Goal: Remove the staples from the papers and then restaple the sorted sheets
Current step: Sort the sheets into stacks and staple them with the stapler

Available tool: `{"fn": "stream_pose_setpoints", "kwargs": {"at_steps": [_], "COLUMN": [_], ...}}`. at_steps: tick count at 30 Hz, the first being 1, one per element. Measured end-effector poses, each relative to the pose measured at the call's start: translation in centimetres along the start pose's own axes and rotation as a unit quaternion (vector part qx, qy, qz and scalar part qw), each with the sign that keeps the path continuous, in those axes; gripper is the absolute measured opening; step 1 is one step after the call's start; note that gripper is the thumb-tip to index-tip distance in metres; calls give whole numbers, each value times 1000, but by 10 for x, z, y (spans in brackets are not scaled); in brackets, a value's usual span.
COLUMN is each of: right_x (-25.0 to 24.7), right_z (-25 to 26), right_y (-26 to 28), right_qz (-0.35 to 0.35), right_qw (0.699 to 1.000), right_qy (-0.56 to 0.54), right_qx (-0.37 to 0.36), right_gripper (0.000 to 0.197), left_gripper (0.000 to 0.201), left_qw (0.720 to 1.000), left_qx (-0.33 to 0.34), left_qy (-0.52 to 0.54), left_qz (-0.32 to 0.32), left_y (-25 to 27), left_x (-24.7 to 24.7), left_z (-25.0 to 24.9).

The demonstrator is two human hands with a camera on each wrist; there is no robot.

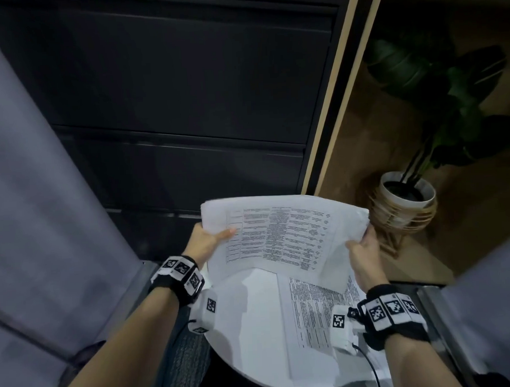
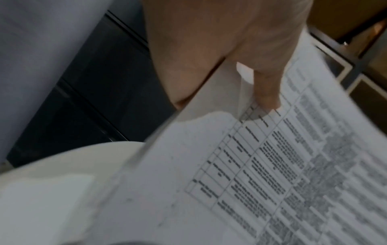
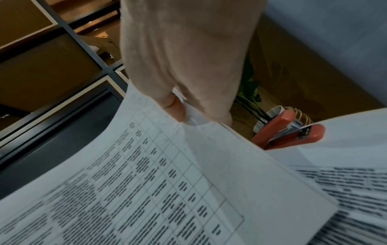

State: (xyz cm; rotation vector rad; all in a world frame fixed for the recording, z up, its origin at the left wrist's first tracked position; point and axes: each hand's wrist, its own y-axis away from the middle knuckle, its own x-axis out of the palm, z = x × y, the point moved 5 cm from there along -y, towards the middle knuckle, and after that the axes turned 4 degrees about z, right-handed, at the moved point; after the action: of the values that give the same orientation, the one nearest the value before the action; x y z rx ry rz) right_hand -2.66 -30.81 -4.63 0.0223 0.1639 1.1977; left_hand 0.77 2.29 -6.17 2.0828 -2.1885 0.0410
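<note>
A potted plant (image 1: pixel 405 192) stands beside dark drawers (image 1: pixel 168 109).

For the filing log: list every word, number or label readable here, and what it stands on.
None can be read.
Held sheets: printed table text, too blurred and small.
Sheet on the round table: printed text, blurred.
Wristband tags: square black-and-white code patterns, no words.
Red stapler: no legible label.

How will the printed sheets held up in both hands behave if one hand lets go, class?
Probably floppy: the printed sheets already bow between the left hand and right hand. Likely light, since a thumb-and-finger grip at each edge carries them. The free side would probably droop toward the round white table.
</note>
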Motion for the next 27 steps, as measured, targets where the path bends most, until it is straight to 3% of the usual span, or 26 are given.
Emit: {"fn": "stream_pose_setpoints", "kwargs": {"at_steps": [4, 9, 13, 16, 20, 23, 25, 27], "right_x": [-6, -20, -4, 3, -5, -1, 6, 8], "right_z": [28, 31, 17, 26, 40, 30, 21, 27], "right_y": [3, -2, 6, 7, 5, 9, 11, 13], "right_qz": [-13, -32, -9, -7, -32, -12, 8, -12], "right_qw": [998, 996, 999, 998, 995, 999, 1000, 998], "right_qy": [-39, -43, -4, -10, -48, -12, 13, 29], "right_qx": [-55, -72, -44, -60, -83, -43, -13, -49], "right_gripper": [62, 64, 60, 54, 56, 64, 73, 86], "left_gripper": [31, 57, 46, 34, 42, 42, 36, 35], "left_qw": [999, 998, 999, 999, 995, 998, 1000, 1000], "left_qx": [36, 46, 13, 27, 60, 25, 7, -1], "left_qy": [10, 20, 8, 4, 67, 33, -2, -21], "left_qz": [5, 46, 51, 27, 38, 50, 25, 2], "left_y": [-1, -3, -1, 1, -2, -3, -7, -10], "left_x": [1, -10, 5, 9, -3, 1, 1, -3], "left_z": [-26, -44, -26, -33, -49, -32, -17, -9]}}
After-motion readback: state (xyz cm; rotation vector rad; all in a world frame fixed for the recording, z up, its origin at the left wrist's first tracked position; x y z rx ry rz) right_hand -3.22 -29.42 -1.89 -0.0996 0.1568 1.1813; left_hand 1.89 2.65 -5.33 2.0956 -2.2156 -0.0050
